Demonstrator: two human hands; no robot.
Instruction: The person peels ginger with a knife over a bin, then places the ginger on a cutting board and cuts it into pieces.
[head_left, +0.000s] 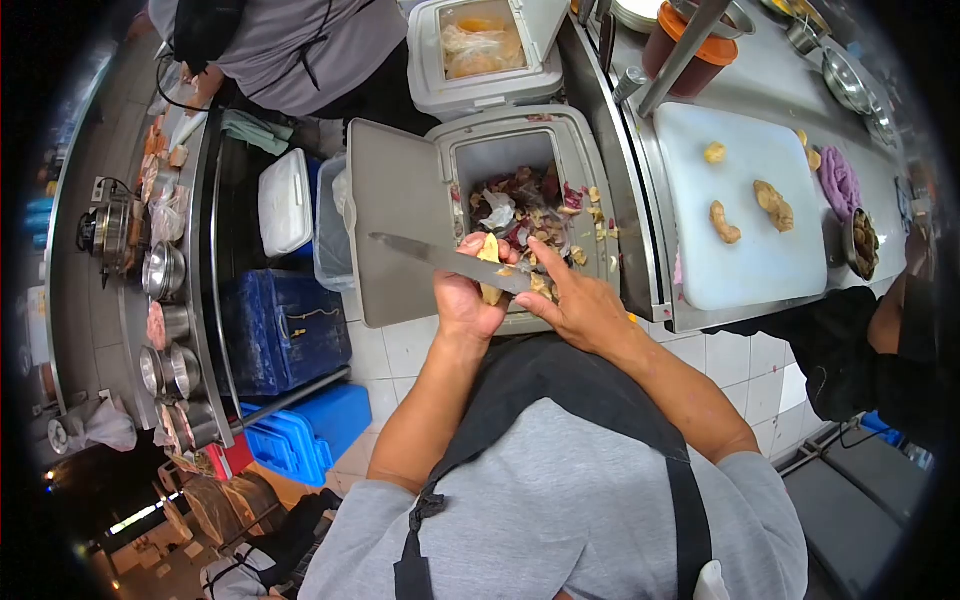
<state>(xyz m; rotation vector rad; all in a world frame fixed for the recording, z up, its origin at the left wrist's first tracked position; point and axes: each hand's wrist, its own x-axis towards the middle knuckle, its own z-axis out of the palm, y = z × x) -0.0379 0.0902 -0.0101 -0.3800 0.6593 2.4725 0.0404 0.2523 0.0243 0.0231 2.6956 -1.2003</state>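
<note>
My left hand [466, 302] is closed around a piece of ginger [489, 250], whose pale yellow flesh shows between the fingers. In my right hand [585, 305] is a knife [430, 252]; its long blade lies across the ginger and points to the left, and its handle is hidden by the hand. Both hands are held above the near side of an open grey waste bin [590, 150]. Peelings, reddish onion skins and other scraps [520, 205] fill the bin, and bits lie on its rim.
To the right, a white cutting board [740, 270] on a steel counter carries several ginger pieces [773, 205]. A purple cloth [840, 183] and a metal bowl [862, 245] sit beside it. Another person [290, 60] stands at upper left. Blue crates [310, 430] are at lower left.
</note>
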